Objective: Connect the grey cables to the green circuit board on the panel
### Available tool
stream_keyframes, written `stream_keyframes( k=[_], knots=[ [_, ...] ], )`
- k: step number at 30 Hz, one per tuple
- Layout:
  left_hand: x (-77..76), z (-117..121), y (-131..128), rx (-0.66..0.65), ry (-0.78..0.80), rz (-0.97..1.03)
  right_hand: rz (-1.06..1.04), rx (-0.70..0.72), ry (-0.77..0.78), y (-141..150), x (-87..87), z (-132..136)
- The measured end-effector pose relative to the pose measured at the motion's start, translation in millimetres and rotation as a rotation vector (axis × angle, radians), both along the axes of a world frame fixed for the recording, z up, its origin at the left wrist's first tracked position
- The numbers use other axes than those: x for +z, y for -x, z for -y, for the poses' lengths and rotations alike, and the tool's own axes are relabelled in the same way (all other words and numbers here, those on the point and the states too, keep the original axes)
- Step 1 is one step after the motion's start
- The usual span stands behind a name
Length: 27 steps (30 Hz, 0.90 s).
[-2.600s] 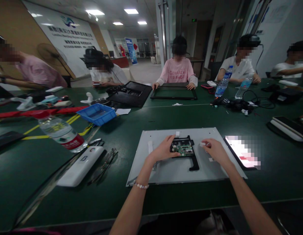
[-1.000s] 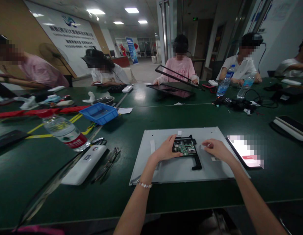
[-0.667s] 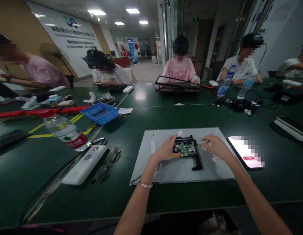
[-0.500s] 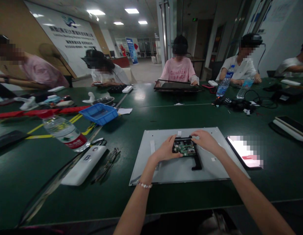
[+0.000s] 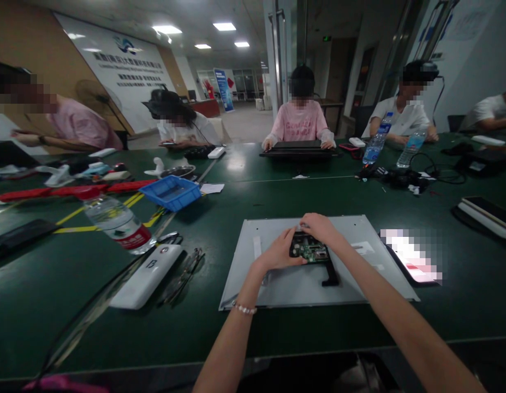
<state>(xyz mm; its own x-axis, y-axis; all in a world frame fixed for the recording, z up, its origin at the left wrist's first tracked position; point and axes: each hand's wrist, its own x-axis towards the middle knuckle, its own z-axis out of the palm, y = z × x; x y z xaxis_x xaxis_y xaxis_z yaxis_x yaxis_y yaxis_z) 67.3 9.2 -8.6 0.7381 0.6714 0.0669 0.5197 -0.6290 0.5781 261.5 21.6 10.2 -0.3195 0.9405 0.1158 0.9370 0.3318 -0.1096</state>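
Observation:
A green circuit board in a black plastic frame [image 5: 310,249] lies over a flat grey-white panel [image 5: 240,273] in front of me. My left hand [image 5: 279,251] grips the frame's left side, thumb along the near edge and fingers at the far left. My right hand [image 5: 318,225] reaches to the far edge of the frame, its fingers bent close to my left fingertips. Those right fingertips are partly hidden, and whether they pinch anything does not show. A black arm of the frame sticks out toward me at the lower right.
Right of the panel lies a lit phone [image 5: 416,259]. To the left are a white power bank [image 5: 148,275], eyeglasses [image 5: 183,275], a tilted water bottle [image 5: 117,224] and a blue tray [image 5: 171,192]. Across the table, a person in pink [image 5: 297,123] holds a dark flat panel.
My right hand has moved left along the frame's far edge, toward my left fingers. My left hand keeps its grip. Across the table, the person's dark panel is tilted differently.

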Motion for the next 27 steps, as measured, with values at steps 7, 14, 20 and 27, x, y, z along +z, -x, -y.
stream_keyframes(
  k=[7,14,20,27],
  knots=[
    [-2.1,-0.9,0.0,0.016,0.006,-0.013,0.037,-0.029,-0.021,-0.3,8.4,5.1],
    [-2.4,-1.0,0.8,0.006,0.002,-0.004,0.083,-0.106,-0.066,-39.7,6.6,18.1],
    [-2.1,-0.5,1.3,0.017,0.026,-0.038,-0.013,-0.098,-0.006,-54.4,-12.1,27.1],
    [8.4,2.2,3.6,-0.015,0.058,-0.026,-0.068,-0.030,-0.014,-66.9,-15.8,25.1]
  ],
)
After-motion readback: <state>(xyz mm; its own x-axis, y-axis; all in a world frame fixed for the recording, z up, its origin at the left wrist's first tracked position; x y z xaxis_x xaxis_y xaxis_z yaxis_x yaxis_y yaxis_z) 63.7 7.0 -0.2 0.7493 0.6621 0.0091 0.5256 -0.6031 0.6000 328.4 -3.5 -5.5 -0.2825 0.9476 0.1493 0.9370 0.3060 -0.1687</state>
